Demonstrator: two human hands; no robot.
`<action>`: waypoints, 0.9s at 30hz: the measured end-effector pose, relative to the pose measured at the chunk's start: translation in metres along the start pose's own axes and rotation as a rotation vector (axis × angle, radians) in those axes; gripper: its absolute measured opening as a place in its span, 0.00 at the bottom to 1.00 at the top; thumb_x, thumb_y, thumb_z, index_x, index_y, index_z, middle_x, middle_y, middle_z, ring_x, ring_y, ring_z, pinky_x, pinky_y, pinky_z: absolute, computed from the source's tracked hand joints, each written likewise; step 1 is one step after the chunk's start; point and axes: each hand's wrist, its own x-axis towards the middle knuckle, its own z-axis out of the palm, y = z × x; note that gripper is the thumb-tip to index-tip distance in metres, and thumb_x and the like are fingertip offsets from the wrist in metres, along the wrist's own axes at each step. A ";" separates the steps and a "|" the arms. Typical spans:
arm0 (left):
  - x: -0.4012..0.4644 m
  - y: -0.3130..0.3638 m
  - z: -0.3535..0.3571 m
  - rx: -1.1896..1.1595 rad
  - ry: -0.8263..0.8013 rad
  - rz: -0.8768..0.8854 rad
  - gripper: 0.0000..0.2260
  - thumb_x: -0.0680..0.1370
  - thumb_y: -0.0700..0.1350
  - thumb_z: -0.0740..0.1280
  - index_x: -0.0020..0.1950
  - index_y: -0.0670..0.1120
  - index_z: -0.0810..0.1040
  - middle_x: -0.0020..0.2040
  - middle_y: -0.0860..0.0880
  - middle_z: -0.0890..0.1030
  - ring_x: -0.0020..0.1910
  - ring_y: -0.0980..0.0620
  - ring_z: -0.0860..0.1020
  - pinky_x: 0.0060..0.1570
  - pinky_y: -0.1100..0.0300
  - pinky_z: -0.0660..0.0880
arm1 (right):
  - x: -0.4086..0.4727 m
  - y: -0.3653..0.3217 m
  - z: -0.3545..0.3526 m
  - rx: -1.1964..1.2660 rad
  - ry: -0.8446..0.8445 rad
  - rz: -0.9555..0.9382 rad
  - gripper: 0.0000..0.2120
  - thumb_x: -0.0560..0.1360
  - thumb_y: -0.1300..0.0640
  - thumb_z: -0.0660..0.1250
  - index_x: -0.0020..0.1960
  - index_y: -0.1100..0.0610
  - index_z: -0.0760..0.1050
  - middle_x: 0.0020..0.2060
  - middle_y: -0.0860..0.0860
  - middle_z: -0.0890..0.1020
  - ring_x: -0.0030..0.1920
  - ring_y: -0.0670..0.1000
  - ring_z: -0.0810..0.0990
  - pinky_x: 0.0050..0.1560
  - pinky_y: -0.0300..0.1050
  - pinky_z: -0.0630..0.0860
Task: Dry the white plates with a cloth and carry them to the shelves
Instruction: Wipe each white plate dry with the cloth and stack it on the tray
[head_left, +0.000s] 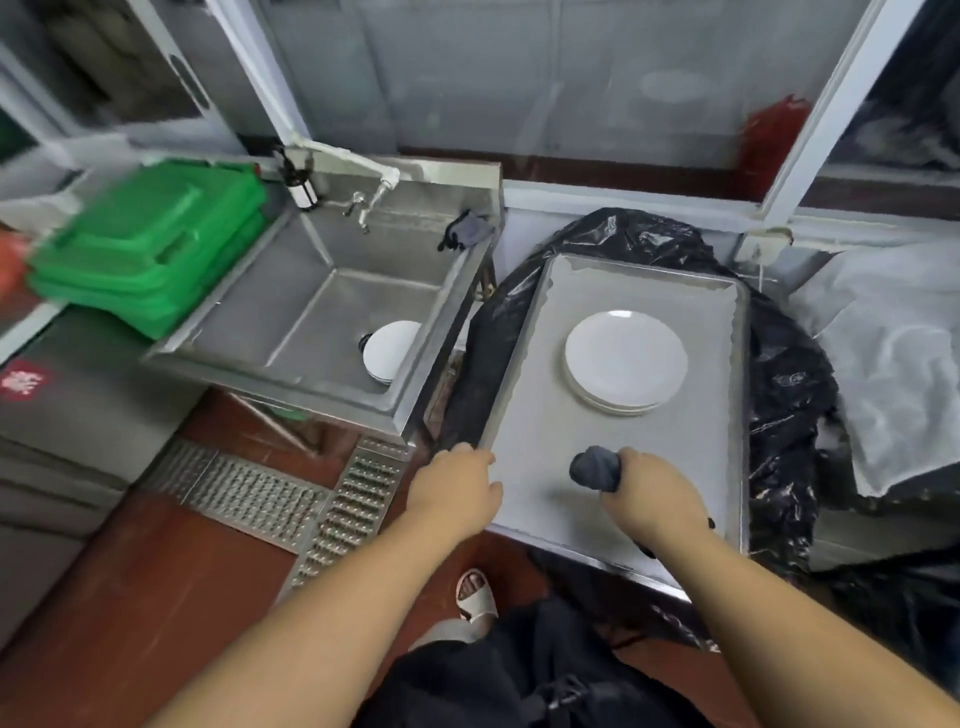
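Note:
A small stack of white plates sits in the middle of a grey metal tray. More white plates lie in the steel sink, at its near right corner. My right hand grips a bunched dark cloth over the near part of the tray. My left hand rests at the tray's near left edge with fingers curled down, holding nothing that I can see.
The tray lies on a bin lined with a black bag. Green lids are stacked left of the sink. A dark rag hangs on the sink's rim. A floor grate lies below.

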 end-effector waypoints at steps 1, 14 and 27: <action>-0.005 -0.007 -0.001 -0.005 0.015 -0.021 0.19 0.83 0.53 0.60 0.74 0.52 0.74 0.68 0.46 0.76 0.66 0.42 0.75 0.61 0.45 0.77 | -0.001 -0.007 0.000 -0.006 -0.002 -0.021 0.04 0.77 0.57 0.61 0.51 0.53 0.72 0.44 0.50 0.80 0.42 0.55 0.80 0.35 0.46 0.73; -0.057 -0.159 0.004 -0.259 0.186 -0.296 0.20 0.82 0.56 0.61 0.74 0.56 0.74 0.68 0.52 0.76 0.65 0.46 0.77 0.59 0.47 0.79 | 0.009 -0.196 0.026 -0.205 -0.062 -0.358 0.10 0.78 0.53 0.64 0.58 0.52 0.74 0.53 0.53 0.82 0.50 0.59 0.83 0.49 0.53 0.82; -0.100 -0.381 -0.017 -0.265 0.127 -0.410 0.14 0.83 0.49 0.62 0.67 0.50 0.77 0.64 0.48 0.79 0.63 0.43 0.79 0.57 0.46 0.81 | -0.004 -0.431 0.119 -0.277 -0.120 -0.481 0.13 0.80 0.53 0.63 0.62 0.54 0.77 0.51 0.54 0.85 0.49 0.58 0.85 0.44 0.51 0.83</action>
